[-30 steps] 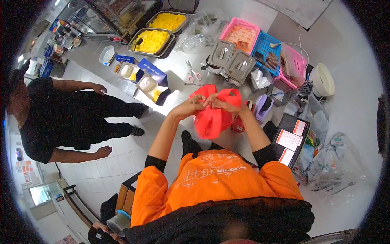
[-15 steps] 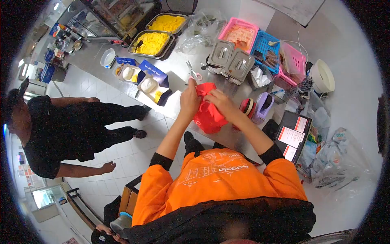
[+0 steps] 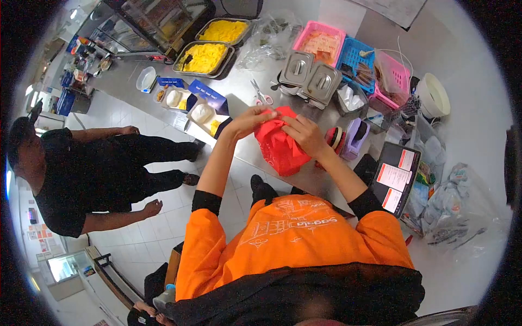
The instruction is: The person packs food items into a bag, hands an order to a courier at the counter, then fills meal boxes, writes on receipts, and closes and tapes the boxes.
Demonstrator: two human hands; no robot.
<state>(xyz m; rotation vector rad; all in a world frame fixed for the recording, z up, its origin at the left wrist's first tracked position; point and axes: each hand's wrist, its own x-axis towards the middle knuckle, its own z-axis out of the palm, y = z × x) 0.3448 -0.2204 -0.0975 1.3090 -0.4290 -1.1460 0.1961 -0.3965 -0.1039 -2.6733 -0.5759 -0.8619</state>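
A red bag point(image 3: 280, 152) of soft cloth-like material hangs bunched at the counter's front edge. My left hand point(image 3: 253, 120) pinches its gathered top from the left. On the other side my right hand point(image 3: 304, 133) has its fingers pressed round the top folds. Just beyond the bag lie scissors with pink handles point(image 3: 264, 100). Two open blue-and-white boxes, the nearer one point(image 3: 203, 113) holding white and yellow food, stand left of my hands. What the bag contains is hidden.
Lidded metal containers point(image 3: 321, 84), a pink basket point(image 3: 391, 81) and a blue basket point(image 3: 356, 61) stand behind. Yellow food fills trays point(image 3: 202, 58) at the back. A tablet point(image 3: 392, 178) is at right. A person in black point(image 3: 92, 174) stands at left.
The bag's open loops are now gathered into a bunched top. My hands pulled apart, then came close together again over it. The person at left has shifted slightly.
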